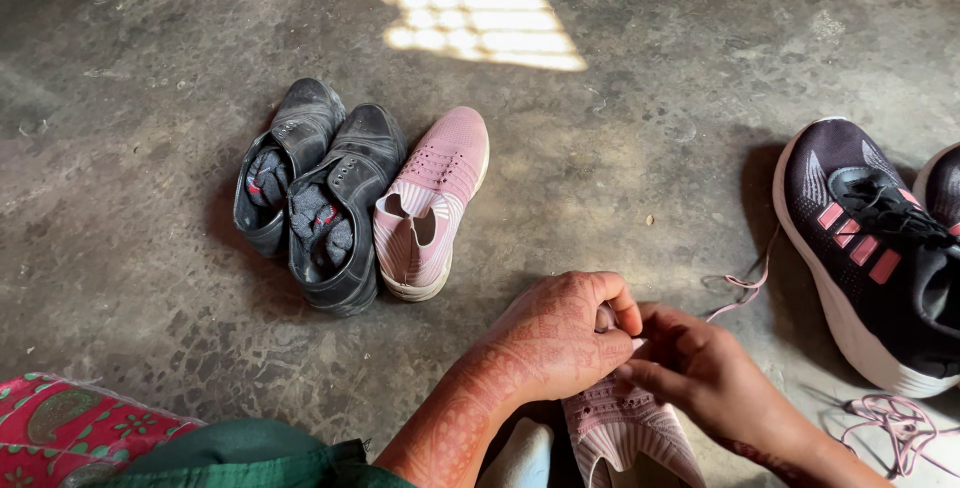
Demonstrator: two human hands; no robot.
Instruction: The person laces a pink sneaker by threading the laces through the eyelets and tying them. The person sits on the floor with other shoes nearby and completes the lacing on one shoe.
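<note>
Pink knit shoe (625, 428) at six o'clock is running off frame. Left hand (555, 338) and right hand (700, 368) are pinching its toe, fingertips hiding the spot

This looks like a room in a home. The floor (150, 248) is bare grey cement, worn and cracked. Everyday shoes sit on it: two black shoes with socks inside (315, 198), a pink shoe (435, 198). Sunlight (475, 13) through a barred window makes a bright patch.
</note>
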